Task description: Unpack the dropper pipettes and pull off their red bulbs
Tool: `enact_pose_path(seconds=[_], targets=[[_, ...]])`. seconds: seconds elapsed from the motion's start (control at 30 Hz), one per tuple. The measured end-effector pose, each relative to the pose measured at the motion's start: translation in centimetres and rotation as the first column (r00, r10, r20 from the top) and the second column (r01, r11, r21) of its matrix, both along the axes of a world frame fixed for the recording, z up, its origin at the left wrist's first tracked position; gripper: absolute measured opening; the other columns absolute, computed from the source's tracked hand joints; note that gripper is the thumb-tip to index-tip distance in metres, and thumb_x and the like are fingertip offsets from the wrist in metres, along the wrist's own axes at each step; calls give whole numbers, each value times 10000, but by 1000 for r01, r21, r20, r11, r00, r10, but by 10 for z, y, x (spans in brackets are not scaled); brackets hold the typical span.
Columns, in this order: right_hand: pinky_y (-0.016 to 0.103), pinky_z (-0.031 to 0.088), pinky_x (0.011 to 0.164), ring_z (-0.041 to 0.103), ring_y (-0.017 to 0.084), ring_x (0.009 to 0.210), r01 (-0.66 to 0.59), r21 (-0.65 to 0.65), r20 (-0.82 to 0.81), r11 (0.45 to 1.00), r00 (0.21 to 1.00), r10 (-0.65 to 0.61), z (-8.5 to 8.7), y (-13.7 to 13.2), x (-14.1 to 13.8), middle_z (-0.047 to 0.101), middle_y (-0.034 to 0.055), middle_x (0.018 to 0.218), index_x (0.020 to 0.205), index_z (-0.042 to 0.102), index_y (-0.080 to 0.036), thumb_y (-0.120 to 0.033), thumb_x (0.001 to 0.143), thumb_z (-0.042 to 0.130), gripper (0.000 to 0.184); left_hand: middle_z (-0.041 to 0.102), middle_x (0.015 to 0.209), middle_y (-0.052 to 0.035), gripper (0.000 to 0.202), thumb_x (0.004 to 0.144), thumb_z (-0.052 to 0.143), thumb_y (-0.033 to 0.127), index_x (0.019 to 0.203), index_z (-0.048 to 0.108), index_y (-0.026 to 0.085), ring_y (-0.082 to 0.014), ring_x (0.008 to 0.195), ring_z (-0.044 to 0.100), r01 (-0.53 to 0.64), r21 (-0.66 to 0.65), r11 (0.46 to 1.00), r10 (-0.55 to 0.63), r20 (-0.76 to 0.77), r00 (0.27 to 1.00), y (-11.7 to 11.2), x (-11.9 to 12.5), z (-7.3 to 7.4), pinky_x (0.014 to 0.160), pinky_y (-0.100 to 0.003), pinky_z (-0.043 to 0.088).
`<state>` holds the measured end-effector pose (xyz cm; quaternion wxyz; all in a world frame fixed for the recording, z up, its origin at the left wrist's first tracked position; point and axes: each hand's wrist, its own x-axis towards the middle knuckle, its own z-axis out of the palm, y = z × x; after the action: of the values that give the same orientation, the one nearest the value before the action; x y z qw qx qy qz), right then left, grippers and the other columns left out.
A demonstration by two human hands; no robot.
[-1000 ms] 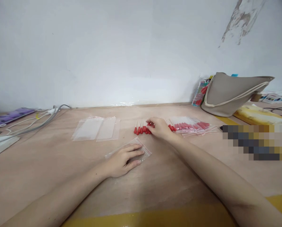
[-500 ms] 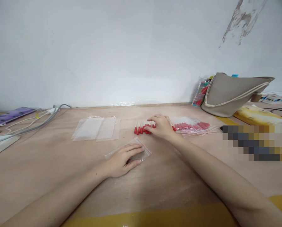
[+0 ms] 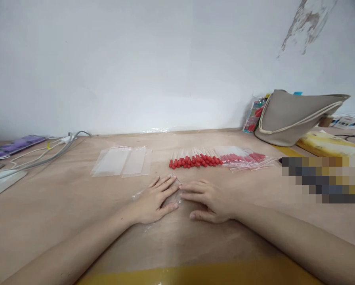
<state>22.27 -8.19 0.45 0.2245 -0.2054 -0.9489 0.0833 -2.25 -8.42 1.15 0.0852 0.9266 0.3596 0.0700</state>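
Left hand: left hand (image 3: 155,198) lies flat, fingers spread, on small clear plastic zip bag (image 3: 142,194).
Right hand: right hand (image 3: 208,200) rests flat, open, at the bag's edge.
Beyond: row of red-bulbed clear droppers (image 3: 195,160).

Bare forearms (image 3: 76,245), seemingly short fingernails (image 3: 175,206)

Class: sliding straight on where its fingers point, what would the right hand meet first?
Most likely the small clear zip bag under the left hand; fingertips of the right hand seem at its edge.

Head camera, looking forward-down over table (image 3: 61,206), near.
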Motion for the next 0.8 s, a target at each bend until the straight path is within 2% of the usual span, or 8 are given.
enact_pose_path(seconds=[0.1, 0.23, 0.37, 0.47, 0.63, 0.7, 0.77, 0.8], targets=[[382, 320, 990, 447, 199, 1188, -24, -78, 30, 997, 999, 27, 1, -2, -1, 542, 94, 1242, 1233, 499, -194, -441, 840, 477, 466, 383, 1378, -93, 468, 889, 381, 457, 1290, 421, 220, -249, 1269, 349, -133, 15, 991, 128, 175, 976, 1, 0, 1, 1049, -436, 277], [357, 375, 927, 520, 191, 1092, -28, -49, -31, 998, 999, 27, -1, -1, -2, 596, 76, 1159, 1103, 587, -201, -433, 817, 516, 375, 581, 1012, -74, 323, 827, 476, 430, 1016, 548, 177, -202, 888, 572, -426, -55, 903, 418, 336, 844, 12, -10, 3, 796, -358, 458], [340, 407, 794, 578, 183, 859, 265, 112, -214, 958, 948, -237, 5, 10, 3, 654, 74, 935, 854, 653, -198, -375, 821, 511, 229, 564, 735, 0, 389, 746, 547, 415, 1037, 491, 164, -148, 621, 530, -461, -291, 839, 535, 276, 799, 18, -21, 5, 581, -278, 432], [341, 400, 741, 565, 195, 785, 650, 152, -325, 745, 744, -583, 15, 31, 23, 638, 85, 793, 730, 643, -184, -343, 830, 470, 256, 523, 625, 23, 272, 748, 522, 402, 893, 541, 173, -138, 572, 495, -445, -383, 810, 546, 214, 810, 18, -24, 4, 533, -251, 381], [403, 412, 722, 571, 318, 907, 970, 130, -83, 205, 216, -973, 21, 70, 82, 608, 181, 991, 965, 633, -121, -437, 787, 467, 399, 581, 724, -1, 194, 785, 466, 364, 762, 515, 178, -149, 682, 545, -506, -209, 837, 547, 360, 756, 40, -47, 14, 625, -252, 411], [406, 424, 694, 575, 342, 913, 993, 78, 41, 87, 84, -996, 19, 79, 102, 581, 221, 1052, 1042, 599, -87, -527, 756, 467, 541, 588, 764, 1, 187, 786, 480, 353, 841, 503, 175, -144, 698, 556, -682, -124, 721, 658, 433, 617, 56, -70, 25, 646, -246, 418], [401, 430, 678, 580, 353, 906, 999, 24, 165, 46, 41, -985, 17, 85, 115, 599, 236, 1009, 1034, 597, -60, -601, 714, 474, 640, 582, 826, -4, 252, 822, 443, 361, 984, 461, 168, -137, 709, 556, -838, -50, 544, 767, 434, 472, 69, -98, 37, 645, -239, 419], [394, 433, 671, 587, 348, 891, 999, -5, 213, 45, 45, -976, 17, 87, 119, 615, 231, 969, 1004, 609, -59, -621, 695, 482, 653, 580, 883, -21, 298, 843, 417, 379, 1043, 432, 159, -150, 752, 555, -861, -35, 508, 787, 424, 447, 74, -111, 40, 666, -254, 419]])
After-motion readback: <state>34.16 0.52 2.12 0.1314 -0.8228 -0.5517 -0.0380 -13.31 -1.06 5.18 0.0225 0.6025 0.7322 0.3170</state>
